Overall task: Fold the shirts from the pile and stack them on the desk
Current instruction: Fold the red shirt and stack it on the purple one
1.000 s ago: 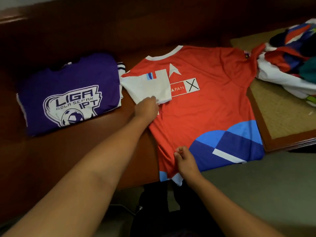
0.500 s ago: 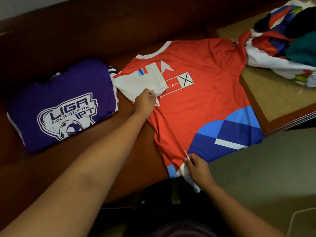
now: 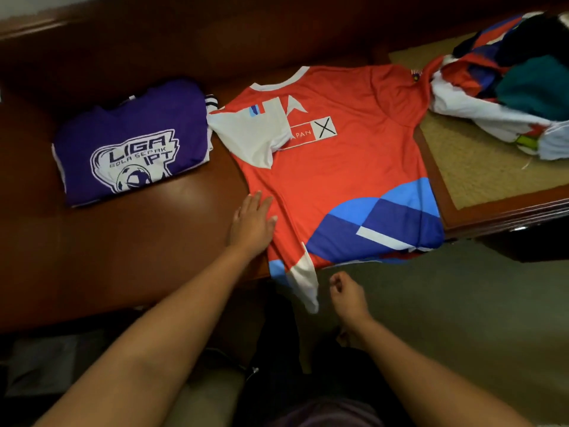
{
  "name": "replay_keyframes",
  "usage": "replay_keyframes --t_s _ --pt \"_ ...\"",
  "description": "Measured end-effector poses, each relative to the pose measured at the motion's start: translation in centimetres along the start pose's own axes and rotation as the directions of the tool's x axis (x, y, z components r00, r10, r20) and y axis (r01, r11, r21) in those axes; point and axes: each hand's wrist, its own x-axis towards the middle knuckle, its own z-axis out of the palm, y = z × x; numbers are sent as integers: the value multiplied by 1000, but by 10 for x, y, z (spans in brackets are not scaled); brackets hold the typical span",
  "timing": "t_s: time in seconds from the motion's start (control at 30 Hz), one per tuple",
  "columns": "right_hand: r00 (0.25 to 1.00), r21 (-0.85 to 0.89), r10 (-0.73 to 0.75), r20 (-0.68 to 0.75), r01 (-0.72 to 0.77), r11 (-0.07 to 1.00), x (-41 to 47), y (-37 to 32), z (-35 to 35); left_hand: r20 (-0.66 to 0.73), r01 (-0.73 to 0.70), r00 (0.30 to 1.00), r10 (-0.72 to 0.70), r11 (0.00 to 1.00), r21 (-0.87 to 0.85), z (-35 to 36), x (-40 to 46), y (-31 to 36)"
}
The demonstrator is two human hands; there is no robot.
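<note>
A red jersey (image 3: 348,167) with blue and white panels lies spread on the brown desk (image 3: 138,241), its white left sleeve folded in over the chest. The hem hangs over the desk's front edge. My left hand (image 3: 253,221) lies flat with straight fingers on the jersey's left edge. My right hand (image 3: 346,295) hovers off the desk below the hanging hem, fingers loosely curled, holding nothing. A folded purple shirt (image 3: 135,143) with a white league logo sits to the left on the desk. The pile of unfolded shirts (image 3: 508,84) lies at the upper right.
The pile rests on a tan mat with a wooden frame (image 3: 480,180) at the right. A dark wooden back panel (image 3: 215,41) runs behind the desk. Greenish floor (image 3: 462,318) lies below the desk's front edge.
My left hand left the folded sleeve and slid down to the jersey's lower left edge, flattening out. My right hand let go of the hem and drew back off the desk.
</note>
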Motion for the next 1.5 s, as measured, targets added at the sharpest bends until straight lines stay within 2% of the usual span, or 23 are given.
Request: replay_keyframes --t_s 0.07,0.1,0.17,0.23,0.3,0.4,0.47,0.5,0.53,0.57,0.6,0.67,0.73,0.8,0.87,0.93,1.0,1.07,1.13,1.17,1.3,1.43,1.5 --pt "1000 22 -12 8 12 1000 -5 4 -14 -187 18 980 -64 971 -240 13 -43 12" --pt "1000 51 -12 15 11 999 -7 5 -20 -221 69 962 -157 929 -363 24 -68 18" --pt "1000 108 -25 1 25 994 -11 7 -36 -68 314 905 -419 770 -556 48 -116 28" --pt "998 165 -34 -54 42 985 -9 13 -53 229 589 766 -601 514 -623 69 -148 32" --pt "986 254 -1 -169 45 966 0 18 -72 410 681 674 -614 302 -667 79 -156 32" --pt "903 449 197 -382 -5 894 21 24 -107 453 626 673 -585 125 -770 71 -145 34" --pt "849 547 344 -400 -80 833 36 32 -130 549 630 631 -549 -51 -775 62 -134 39" --pt "842 584 406 -356 -138 800 44 36 -138 617 657 591 -519 -133 -742 60 -131 40" --pt "843 622 443 -304 -176 763 52 40 -144 659 681 568 -493 -168 -713 59 -130 40" --pt "853 663 461 -246 -200 722 57 41 -149 670 692 573 -471 -159 -704 62 -129 40" --pt "866 697 459 -199 -204 687 64 42 -152 648 690 602 -466 -106 -716 67 -129 39" --pt "893 724 425 -152 -193 663 67 37 -156 513 643 684 -518 97 -760 76 -130 39" --pt "891 683 416 -184 -189 706 68 40 -156 353 573 730 -585 242 -783 80 -134 39" --pt "860 580 427 -281 -202 789 63 46 -155 242 528 721 -650 288 -799 81 -141 41" --pt "820 440 408 -400 -219 871 59 52 -156 198 519 689 -697 284 -807 82 -149 44" --pt "784 329 407 -468 -272 904 47 50 -147 197 513 681 -706 267 -816 85 -157 48" --pt "850 219 240 -468 -151 964 28 39 -120 227 515 703 -674 263 -816 89 -161 51" --pt "948 78 -68 -312 96 992 5 24 -78 319 556 717 -620 232 -798 94 -163 53" --pt "951 33 -283 -128 289 957 -12 4 -38 419 621 689 -591 182 -763 95 -163 54" --pt "939 20 -334 -84 337 941 -13 -8 -23 442 640 674 -591 168 -750 93 -163 55" --pt "915 -36 -403 4 402 915 -8 -53 10 366 589 709 -602 221 -777 88 -165 58" --pt "965 -78 -263 21 264 961 8 -75 20 385 573 711 -588 167 -803 85 -168 62" --pt "979 -89 -200 33 202 975 14 -83 19 388 587 702 -598 177 -790 85 -168 59"
